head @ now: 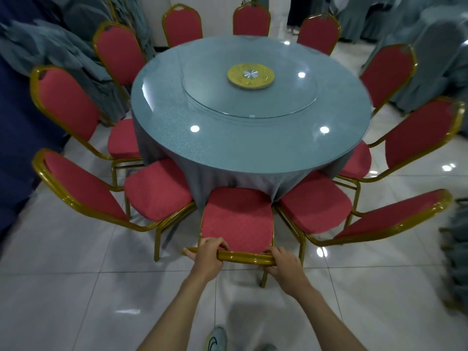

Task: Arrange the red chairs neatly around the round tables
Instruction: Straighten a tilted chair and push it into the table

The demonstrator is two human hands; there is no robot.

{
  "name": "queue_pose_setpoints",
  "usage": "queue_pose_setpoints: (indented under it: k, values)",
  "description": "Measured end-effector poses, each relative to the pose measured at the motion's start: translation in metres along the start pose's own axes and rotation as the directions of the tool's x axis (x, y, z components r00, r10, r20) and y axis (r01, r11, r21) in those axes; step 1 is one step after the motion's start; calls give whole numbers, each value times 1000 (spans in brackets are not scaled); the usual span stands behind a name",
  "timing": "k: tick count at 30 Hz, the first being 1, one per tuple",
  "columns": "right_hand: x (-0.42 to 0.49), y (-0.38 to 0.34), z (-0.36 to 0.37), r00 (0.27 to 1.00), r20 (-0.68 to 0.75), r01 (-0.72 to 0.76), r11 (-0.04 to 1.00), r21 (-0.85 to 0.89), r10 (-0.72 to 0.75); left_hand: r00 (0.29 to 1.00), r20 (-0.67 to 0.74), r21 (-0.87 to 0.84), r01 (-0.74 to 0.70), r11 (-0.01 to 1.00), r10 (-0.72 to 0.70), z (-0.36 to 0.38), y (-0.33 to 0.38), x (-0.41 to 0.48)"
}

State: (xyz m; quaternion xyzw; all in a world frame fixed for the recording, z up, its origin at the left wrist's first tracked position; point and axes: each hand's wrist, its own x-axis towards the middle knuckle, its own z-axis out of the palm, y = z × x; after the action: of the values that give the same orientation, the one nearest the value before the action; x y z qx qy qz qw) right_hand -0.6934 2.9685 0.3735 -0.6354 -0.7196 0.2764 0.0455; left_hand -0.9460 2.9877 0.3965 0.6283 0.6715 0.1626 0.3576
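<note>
A round table (250,145) with a grey-blue cloth and a glass top stands ahead, with a glass turntable (249,89) on it. Several red chairs with gold frames ring it. The nearest red chair (236,219) faces the table, its seat front touching the hanging cloth. My left hand (208,252) grips the left part of its gold top rail (243,257). My right hand (283,259) grips the rail's right end. Neighbouring chairs stand at its left (157,191) and right (314,201), seats nearly touching it.
Stacks of chairs in grey-green covers line the left (50,46) and right (435,59) sides. A dark blue drape (17,122) hangs at far left. White glossy floor tiles (76,287) spread around me. My shoe (216,339) shows at the bottom.
</note>
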Motion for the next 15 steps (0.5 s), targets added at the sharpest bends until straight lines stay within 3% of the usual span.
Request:
queue_pose_setpoints:
  k: [3, 7, 10, 15]
  values:
    - [0, -6, -1, 998, -3, -69, 997, -39, 69, 994, 97, -119, -47, 992, 59, -8, -6, -1]
    - [-10, -21, 19, 965, -172, -206, 978, -31, 198, 981, 183, -183, -27, 983, 61, -15, -18, -1]
    - [-22, -30, 32, 939, -260, -203, 974, 103, 223, 981, 182, -172, -33, 985, 65, -15, -25, -1]
    - [-32, -28, 25, 952, -227, -144, 956, 255, 204, 985, 161, -138, -39, 990, 61, -13, -33, -12]
